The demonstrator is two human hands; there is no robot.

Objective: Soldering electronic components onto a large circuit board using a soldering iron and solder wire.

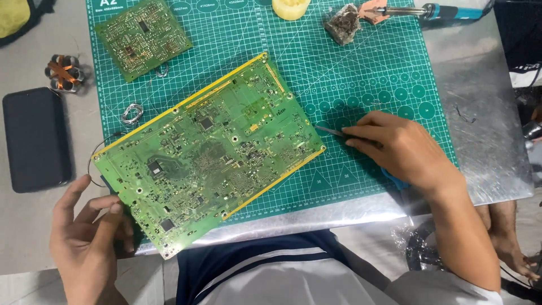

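While we looked down over the counter [491, 164], we had a dark flat case [35, 138] lying at the far left, with a small coil part wrapped in orange tape [64, 72] just beyond it. Our left hand [90, 240] sat at the near left corner of the large green circuit board [208, 149], fingers curled against its edge with the thumb spread, steadying it without closing around anything. The board lay tilted on the green cutting mat [361, 62], its near corner overhanging the counter's edge. A smaller green board [142, 35] rested at the far left of the mat, a loop of thin wire [131, 113] between the two. Further right, at the far edge, sat a pale yellow sponge [291, 8], a wad of metal wool [341, 24] and a soldering iron with a blue handle [435, 10]. Our right hand [403, 149] was pinched around a thin metal tool [330, 131], its tip just beside the board's right edge but not touching it. We judged the work would go best with the left hand pressing the board flat, and the right wrist resting on the mat so the tip stayed steady near the tiny components.
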